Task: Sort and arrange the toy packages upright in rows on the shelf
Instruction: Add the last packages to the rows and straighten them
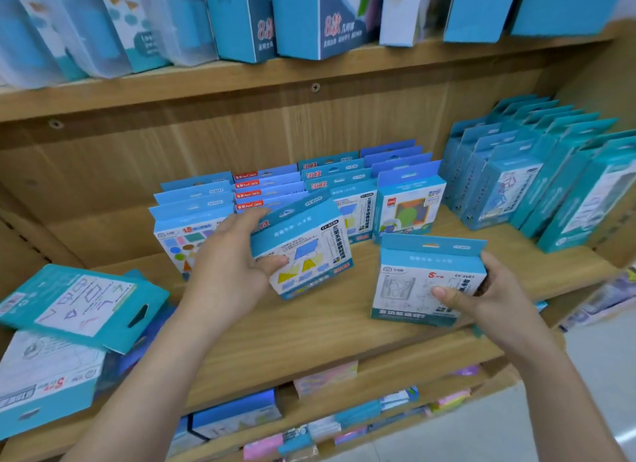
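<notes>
My left hand point(229, 265) grips a small blue-and-white toy package with coloured shapes point(306, 251), tilted, just above the wooden shelf board point(309, 331) in front of the rows. My right hand point(481, 300) holds a second package with grey line drawings point(420, 282) upright on the board near its front edge. Behind them stand several short rows of similar blue packages point(275, 189), with a green-and-orange fronted one point(409, 207) leading the right row.
Taller teal boxes point(523, 179) stand in rows at the shelf's right end. Two large teal packages point(79, 306) lie flat in a pile at the left front. Big boxes fill the shelf above point(309, 17); more goods sit on the lower shelf point(327, 420).
</notes>
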A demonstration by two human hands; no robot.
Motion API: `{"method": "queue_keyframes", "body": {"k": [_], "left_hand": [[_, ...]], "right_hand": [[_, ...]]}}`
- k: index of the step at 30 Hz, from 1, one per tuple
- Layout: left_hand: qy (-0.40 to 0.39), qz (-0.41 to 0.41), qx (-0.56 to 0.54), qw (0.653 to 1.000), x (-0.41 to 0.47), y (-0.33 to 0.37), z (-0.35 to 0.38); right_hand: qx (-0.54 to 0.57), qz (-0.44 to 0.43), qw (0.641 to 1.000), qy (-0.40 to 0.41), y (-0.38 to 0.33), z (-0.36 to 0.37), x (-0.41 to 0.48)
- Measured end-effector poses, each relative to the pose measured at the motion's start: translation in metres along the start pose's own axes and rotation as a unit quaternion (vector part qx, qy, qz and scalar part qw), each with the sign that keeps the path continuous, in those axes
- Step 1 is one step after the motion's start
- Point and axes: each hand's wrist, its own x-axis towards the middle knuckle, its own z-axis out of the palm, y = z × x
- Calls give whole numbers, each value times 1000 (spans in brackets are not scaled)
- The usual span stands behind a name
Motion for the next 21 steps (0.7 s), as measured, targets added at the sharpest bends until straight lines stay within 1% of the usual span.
{"method": "queue_keyframes", "body": {"k": [3,7,10,11,13,15,18,21], "left_hand": [[-13,54,40,998,21,35,29],[-20,52,74,996,39,53,72],[3,27,116,993,47,47,93],[17,30,140,990,49,44,99],[56,44,207,976,54,38,109],[81,36,251,964,57,36,112],[90,36,290,952,63,37,115],[82,46,289,953,67,35,114]], "right_hand": [[35,-9,999,-38,-7,-30,20],[33,-17,997,-68,-7,-62,55],[22,-23,996,-80,-1,-76,80],[17,-25,996,-84,1,-79,89],[7,-25,995,-99,2,-82,103],[9,-20,994,-106,5,-80,114],[2,-21,993,-115,8,-80,129],[-10,-22,990,-136,11,-77,143]]}}
